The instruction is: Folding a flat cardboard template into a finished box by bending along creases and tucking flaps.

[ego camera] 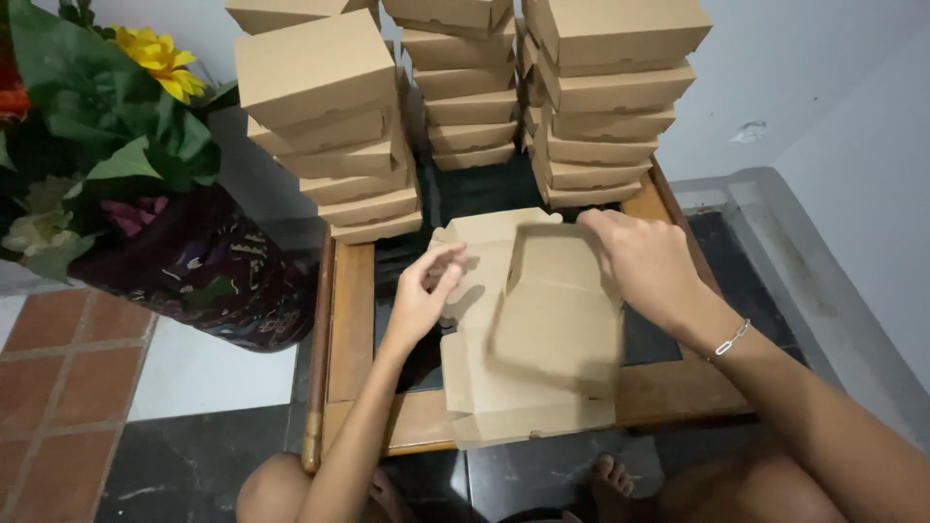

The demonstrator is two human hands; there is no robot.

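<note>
Mid-fold on 1 flat brown kraft cardboard box blank (533,329), lying on the low wood-framed dark glass tabletop (351,310) straight in front of me, its near edge overhanging the tabletop at 6 o'clock.

My left hand (418,295) has a pinch grip on the blank's side flap at 9 o'clock, fingers partly curled, thumb on top. My right hand (647,261) lies over the far corner at 1 o'clock, fingers bent onto the raised wall; can't tell how tight that grip is.

Judgement: walls are going up, lid panel at 12 o'clock not yet closed. Next move needs both side flaps square and tabs seated before closing.

Blank: creased, pre-cut, 1 wall half up, shadowed in the middle.

3 stacks of finished brown cardboard boxes (325,116) stand at 12 o'clock. Dark patterned vase with artificial flowers (184,261) at 9 o'clock.
</note>
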